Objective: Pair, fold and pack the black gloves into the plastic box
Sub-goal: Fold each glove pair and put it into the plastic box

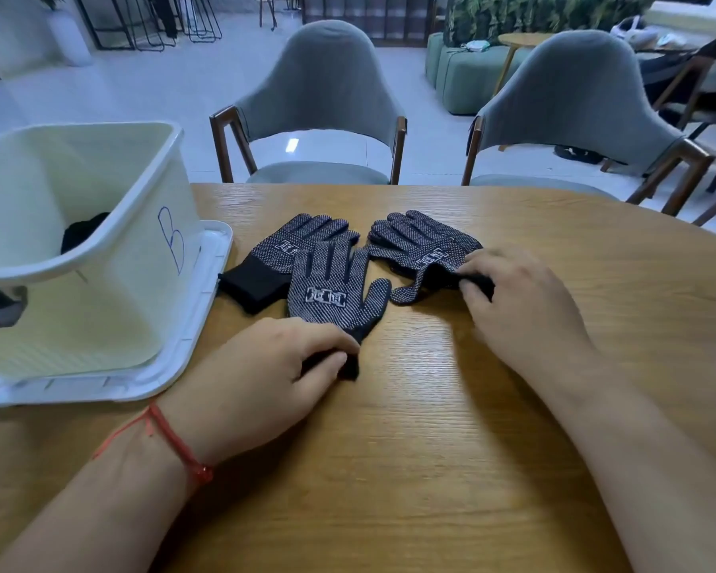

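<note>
2 hands pinch glove cuffs: left [265, 366], right [517, 299]; bare table [451, 448] near edge.

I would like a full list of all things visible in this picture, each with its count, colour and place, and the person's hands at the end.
gloves: three visible, possibly more beneath; black with white dots; table centre, two overlapping on the left, one on the right.
plastic box: one, pale cream with a blue letter B, table left, something dark inside.
lid: one, white, under the box.
table: one, light wood.
chairs: two, grey with brown wooden frames, behind the table.
green seats: several, far right background.
red string: one, on the left wrist.
left hand: pinching the cuff of the nearest glove.
right hand: gripping the cuff of the right glove.
</note>
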